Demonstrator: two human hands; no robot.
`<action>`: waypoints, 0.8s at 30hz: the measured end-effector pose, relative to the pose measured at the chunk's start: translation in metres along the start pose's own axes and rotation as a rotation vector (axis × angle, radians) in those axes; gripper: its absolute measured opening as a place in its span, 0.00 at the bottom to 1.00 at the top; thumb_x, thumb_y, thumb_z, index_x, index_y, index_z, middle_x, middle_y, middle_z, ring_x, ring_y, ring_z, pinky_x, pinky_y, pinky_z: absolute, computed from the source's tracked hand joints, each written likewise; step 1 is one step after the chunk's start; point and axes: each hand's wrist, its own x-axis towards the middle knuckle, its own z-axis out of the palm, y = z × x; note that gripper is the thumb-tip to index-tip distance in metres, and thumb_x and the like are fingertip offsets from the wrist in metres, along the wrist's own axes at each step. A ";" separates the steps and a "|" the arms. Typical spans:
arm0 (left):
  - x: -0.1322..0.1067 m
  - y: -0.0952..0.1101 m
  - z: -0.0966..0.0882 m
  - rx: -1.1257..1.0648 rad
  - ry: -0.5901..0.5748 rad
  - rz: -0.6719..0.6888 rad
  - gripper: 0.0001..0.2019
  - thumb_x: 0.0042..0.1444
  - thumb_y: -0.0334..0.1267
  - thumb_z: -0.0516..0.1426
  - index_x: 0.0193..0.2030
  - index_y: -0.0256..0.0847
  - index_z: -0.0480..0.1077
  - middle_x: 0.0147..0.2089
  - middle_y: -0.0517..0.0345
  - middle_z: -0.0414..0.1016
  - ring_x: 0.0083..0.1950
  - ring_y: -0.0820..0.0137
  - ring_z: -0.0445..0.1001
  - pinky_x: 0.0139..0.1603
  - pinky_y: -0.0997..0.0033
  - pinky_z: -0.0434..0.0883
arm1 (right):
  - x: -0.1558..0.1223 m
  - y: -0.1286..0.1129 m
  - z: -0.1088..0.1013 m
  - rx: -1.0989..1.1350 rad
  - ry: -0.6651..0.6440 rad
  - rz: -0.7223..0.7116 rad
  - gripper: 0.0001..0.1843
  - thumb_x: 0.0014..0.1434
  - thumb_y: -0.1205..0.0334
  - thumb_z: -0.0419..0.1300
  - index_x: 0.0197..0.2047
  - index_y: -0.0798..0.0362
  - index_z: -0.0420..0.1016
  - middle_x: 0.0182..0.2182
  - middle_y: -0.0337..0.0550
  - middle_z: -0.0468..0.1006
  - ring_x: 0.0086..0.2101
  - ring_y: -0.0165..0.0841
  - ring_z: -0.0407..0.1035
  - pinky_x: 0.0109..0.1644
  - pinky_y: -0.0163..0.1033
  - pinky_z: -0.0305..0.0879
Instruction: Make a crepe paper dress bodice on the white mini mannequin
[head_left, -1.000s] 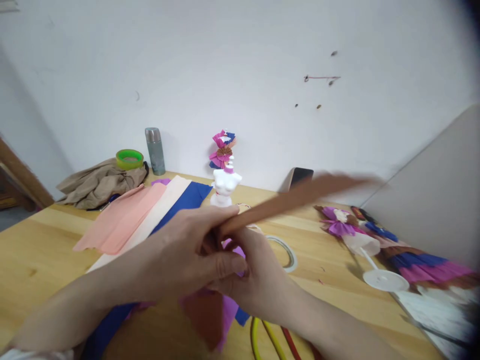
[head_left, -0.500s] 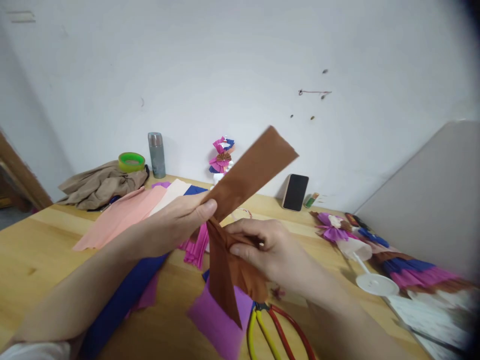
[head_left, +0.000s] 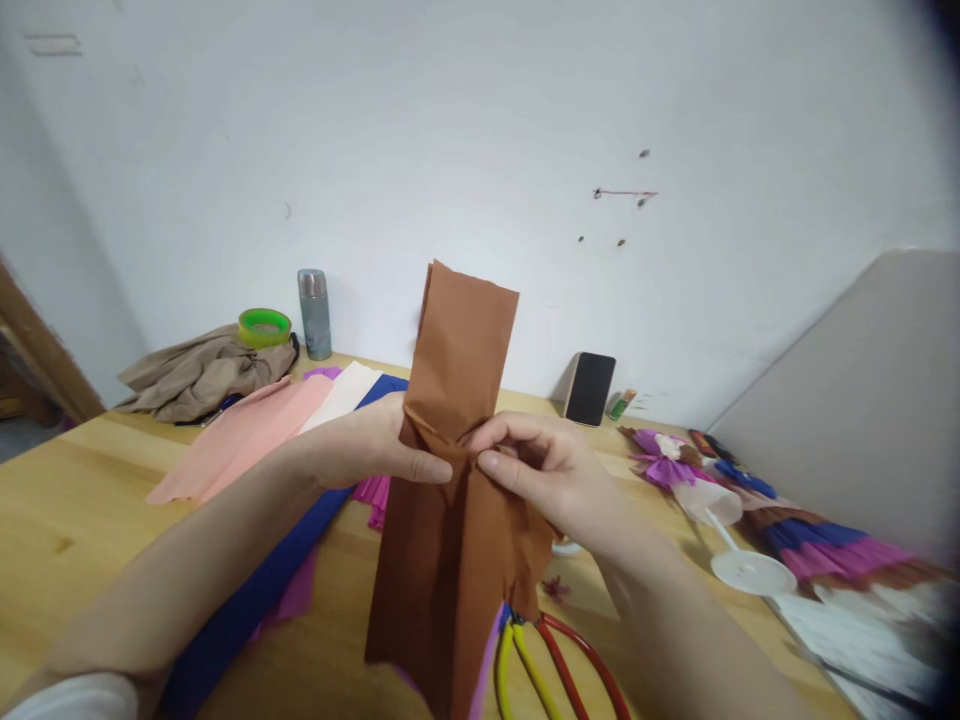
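A long brown strip of crepe paper [head_left: 461, 350] is held up in front of me, gathered into folds at its middle. My left hand [head_left: 394, 445] grips its left edge, thumb laid across the front and fingers hidden behind. On the other side, my right hand [head_left: 536, 470] pinches the gathered folds between thumb and fingertips. The strip's upper end stands upright, while the lower part hangs down over a purple paper piece [head_left: 486, 665]. Below my right hand lie pliers with yellow and red handles [head_left: 570, 650], their jaws covered by the paper.
Pink paper [head_left: 232, 440], white paper [head_left: 341, 395] and blue paper [head_left: 262, 590] lie at left. Behind them are brown cloth [head_left: 202, 370], green tape [head_left: 264, 328] and a flask [head_left: 314, 315]. A phone [head_left: 590, 388] leans on the wall. Ruffled paper figures [head_left: 832, 540] and a white stand [head_left: 754, 572] are at right.
The brown paper has turned from a rightward slant to nearly upright, and its lower part has spread wider, covering more of the purple paper. Both hands have come closer together at the folds.
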 end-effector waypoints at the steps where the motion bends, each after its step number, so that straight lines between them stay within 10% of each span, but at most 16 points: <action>1: 0.000 0.000 -0.001 -0.010 0.035 0.003 0.19 0.50 0.37 0.67 0.51 0.42 0.78 0.55 0.52 0.80 0.60 0.55 0.74 0.60 0.59 0.70 | 0.000 0.000 -0.003 0.031 0.016 0.010 0.10 0.53 0.54 0.64 0.32 0.52 0.76 0.24 0.38 0.74 0.23 0.29 0.66 0.25 0.33 0.62; 11: -0.017 0.012 -0.038 -0.131 0.460 0.064 0.21 0.43 0.33 0.71 0.47 0.40 0.77 0.51 0.48 0.82 0.54 0.51 0.78 0.56 0.54 0.75 | 0.017 0.012 -0.043 0.099 0.163 -0.003 0.14 0.47 0.55 0.68 0.36 0.51 0.73 0.28 0.39 0.77 0.28 0.33 0.72 0.32 0.37 0.69; 17: -0.012 0.006 -0.044 -0.151 0.462 0.034 0.19 0.43 0.32 0.70 0.44 0.40 0.78 0.50 0.48 0.82 0.53 0.51 0.79 0.57 0.52 0.75 | 0.020 0.013 -0.036 0.130 -0.016 -0.007 0.23 0.49 0.51 0.69 0.47 0.51 0.75 0.41 0.45 0.82 0.42 0.41 0.77 0.44 0.44 0.73; 24: -0.016 0.012 -0.051 -0.075 0.543 0.016 0.21 0.42 0.32 0.70 0.46 0.38 0.79 0.50 0.45 0.82 0.55 0.49 0.78 0.60 0.49 0.72 | 0.021 0.017 -0.038 0.010 -0.062 0.055 0.12 0.49 0.56 0.65 0.36 0.53 0.79 0.31 0.42 0.83 0.35 0.38 0.77 0.38 0.41 0.72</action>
